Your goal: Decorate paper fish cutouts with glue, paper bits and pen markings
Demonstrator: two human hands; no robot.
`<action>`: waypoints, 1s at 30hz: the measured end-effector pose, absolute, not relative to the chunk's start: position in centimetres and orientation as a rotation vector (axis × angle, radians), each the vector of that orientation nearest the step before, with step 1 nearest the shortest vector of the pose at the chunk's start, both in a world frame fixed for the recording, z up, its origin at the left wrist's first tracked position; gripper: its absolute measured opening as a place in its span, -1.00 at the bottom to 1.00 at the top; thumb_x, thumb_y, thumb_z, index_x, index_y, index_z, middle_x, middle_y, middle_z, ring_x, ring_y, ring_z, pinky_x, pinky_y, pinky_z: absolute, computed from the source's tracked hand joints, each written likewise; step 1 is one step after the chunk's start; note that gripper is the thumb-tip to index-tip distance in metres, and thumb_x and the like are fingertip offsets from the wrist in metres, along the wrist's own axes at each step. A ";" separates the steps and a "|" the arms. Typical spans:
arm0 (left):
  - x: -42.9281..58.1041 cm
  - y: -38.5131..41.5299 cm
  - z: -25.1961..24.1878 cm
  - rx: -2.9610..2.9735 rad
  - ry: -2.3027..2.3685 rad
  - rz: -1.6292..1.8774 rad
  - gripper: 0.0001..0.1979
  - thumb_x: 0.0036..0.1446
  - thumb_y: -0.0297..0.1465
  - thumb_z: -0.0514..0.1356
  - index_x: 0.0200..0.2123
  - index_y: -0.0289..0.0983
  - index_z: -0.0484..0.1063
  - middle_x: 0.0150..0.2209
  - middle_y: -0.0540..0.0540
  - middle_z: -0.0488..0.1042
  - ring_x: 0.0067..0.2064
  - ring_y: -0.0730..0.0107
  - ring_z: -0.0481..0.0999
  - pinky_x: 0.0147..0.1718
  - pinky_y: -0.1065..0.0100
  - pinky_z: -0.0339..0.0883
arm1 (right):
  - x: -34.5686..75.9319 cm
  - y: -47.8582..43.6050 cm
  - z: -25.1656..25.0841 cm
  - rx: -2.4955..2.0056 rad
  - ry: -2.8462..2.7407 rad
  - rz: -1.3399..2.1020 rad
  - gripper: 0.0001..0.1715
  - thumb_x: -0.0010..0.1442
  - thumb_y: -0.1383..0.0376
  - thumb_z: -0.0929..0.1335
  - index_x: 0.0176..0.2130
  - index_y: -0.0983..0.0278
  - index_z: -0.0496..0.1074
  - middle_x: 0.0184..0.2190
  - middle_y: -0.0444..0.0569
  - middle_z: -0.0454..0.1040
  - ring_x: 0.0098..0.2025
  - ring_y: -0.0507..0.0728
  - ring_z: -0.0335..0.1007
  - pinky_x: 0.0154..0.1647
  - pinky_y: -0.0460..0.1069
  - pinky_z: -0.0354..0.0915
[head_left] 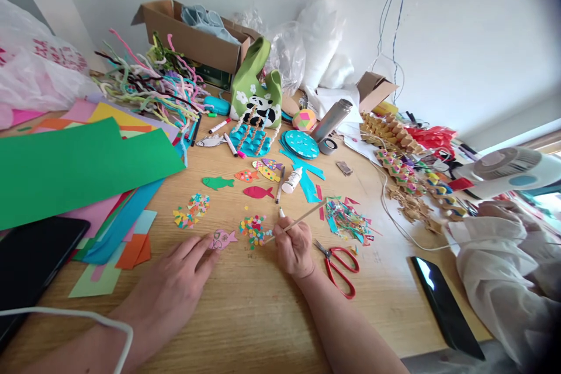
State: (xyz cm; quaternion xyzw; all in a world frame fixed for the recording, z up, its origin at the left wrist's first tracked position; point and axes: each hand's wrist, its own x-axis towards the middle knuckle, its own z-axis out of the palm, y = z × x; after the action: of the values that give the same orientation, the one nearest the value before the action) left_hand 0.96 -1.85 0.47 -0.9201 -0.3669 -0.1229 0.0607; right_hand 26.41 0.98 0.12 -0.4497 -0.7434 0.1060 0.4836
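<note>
My left hand (pixel 184 263) rests on the table, its thumb and fingertips holding the left edge of a pink paper fish (pixel 225 238) with drawn markings. My right hand (pixel 294 245) is closed around a thin wooden stick (pixel 307 214). The stick's lower end points at a pile of small coloured paper dots (pixel 253 229). A small white pointed tip (pixel 281 211) shows just beyond the right fingers; I cannot tell whether it is held. Red-handled scissors (pixel 339 263) lie right of that hand. A white glue bottle (pixel 292 180) lies beyond it, beside a pen (pixel 280 182).
Green (pixel 218 183), red (pixel 258 192) and patterned paper fish lie ahead. A fish covered in paper bits (pixel 191 211) is at left. Paper scraps (pixel 348 219) are piled at right. Coloured sheets (pixel 87 169) cover the left side; a phone (pixel 445 304) lies right, near another person's sleeve (pixel 495 269).
</note>
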 end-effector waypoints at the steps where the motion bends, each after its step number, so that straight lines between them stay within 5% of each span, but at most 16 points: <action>1: 1.0 -1.8 0.4 -2.787 -1.116 -0.364 -0.48 0.07 -0.68 -0.01 0.05 -0.35 0.51 0.02 -0.21 0.56 0.03 0.12 0.47 0.00 0.14 0.39 | 26.5 1.0 0.1 -1.108 -1.788 0.256 -0.63 0.28 0.44 0.19 -0.53 0.18 0.09 -0.69 -0.25 0.09 -0.67 -0.01 0.04 -0.58 -0.06 0.01; 23: 0.7 -1.9 0.1 -2.799 -1.112 -0.377 -0.48 0.09 -0.68 -0.01 0.06 -0.36 0.50 0.06 -0.23 0.53 0.06 0.12 0.45 0.04 0.14 0.36 | 26.2 0.8 0.3 -1.101 -1.892 0.209 -0.65 0.21 0.38 0.23 -0.55 0.17 0.05 -0.68 -0.23 0.06 -0.65 0.02 -0.03 -0.56 -0.03 -0.02; 30: 0.9 -1.9 0.3 -2.860 -1.207 -0.324 -0.49 0.11 -0.67 0.02 0.08 -0.30 0.48 0.06 -0.20 0.52 0.07 0.15 0.45 0.07 0.15 0.36 | 26.4 0.7 -0.2 -1.180 -1.786 0.197 -0.59 0.34 0.36 0.16 -0.55 0.17 0.10 -0.70 -0.22 0.12 -0.67 0.02 0.05 -0.58 -0.04 0.04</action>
State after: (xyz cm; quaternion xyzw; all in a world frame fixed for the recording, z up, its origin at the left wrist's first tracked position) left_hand 0.91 -1.93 0.28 -0.9163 -0.3867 -0.1039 0.0100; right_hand 26.37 0.66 -0.17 -0.4828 -0.7307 0.0805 0.4759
